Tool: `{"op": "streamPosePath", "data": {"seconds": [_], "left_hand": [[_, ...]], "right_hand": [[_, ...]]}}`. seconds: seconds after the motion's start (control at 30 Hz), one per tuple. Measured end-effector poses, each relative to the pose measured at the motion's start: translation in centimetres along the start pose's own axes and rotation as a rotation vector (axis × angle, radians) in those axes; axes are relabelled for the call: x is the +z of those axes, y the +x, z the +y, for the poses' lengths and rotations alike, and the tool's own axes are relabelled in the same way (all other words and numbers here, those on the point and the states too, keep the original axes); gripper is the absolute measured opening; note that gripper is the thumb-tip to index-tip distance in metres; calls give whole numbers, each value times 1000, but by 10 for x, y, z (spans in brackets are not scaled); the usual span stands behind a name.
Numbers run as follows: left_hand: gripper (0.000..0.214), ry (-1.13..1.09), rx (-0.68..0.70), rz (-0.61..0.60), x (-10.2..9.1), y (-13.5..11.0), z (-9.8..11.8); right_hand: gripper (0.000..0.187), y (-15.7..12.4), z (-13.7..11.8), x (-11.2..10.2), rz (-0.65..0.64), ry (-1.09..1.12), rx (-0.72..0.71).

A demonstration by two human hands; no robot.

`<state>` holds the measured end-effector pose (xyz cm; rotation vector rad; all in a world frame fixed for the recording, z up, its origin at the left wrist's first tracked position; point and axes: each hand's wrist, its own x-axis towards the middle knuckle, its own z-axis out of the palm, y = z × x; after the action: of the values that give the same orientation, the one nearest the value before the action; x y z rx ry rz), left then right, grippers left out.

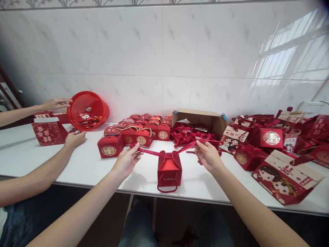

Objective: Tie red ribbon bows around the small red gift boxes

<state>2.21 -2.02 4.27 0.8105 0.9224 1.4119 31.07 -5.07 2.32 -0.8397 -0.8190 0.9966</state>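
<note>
I am viewing a small, glossy red box (169, 169) standing upright at the near edge of the desk (144, 176), rounded flaps (162, 159) curving on top, a red cord (167, 192) looping down its front. Well apart, my left hand (129, 159) and right hand (207, 154) are pinching its crimson ribbon (149, 151).

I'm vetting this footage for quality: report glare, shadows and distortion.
Head view: a bright window reflection on the wall, upper right; head view: soft shadows on the table beside the box between left hand and right hand; head view: upright tile joints fan outward toward the top.
</note>
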Motion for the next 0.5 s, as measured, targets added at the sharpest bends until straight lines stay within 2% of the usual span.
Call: {"op": "streamPosePath", "data": {"seconds": [0.1,0.2,0.37,0.5], "left_hand": [[24,96,143,-66,8,-1,12],[38,149,277,-128,20,-1,26],[36,240,475,-250,52,-3,43],[34,263,559,-334,80,-10,47]], "right_hand": [[34,2,-13,6,10,-13,-69],[34,4,-25,15,-29,-130,-171],[32,6,-48,42,-137,-195,-311],[30,6,-66,68,-265,-192,-286]]}}
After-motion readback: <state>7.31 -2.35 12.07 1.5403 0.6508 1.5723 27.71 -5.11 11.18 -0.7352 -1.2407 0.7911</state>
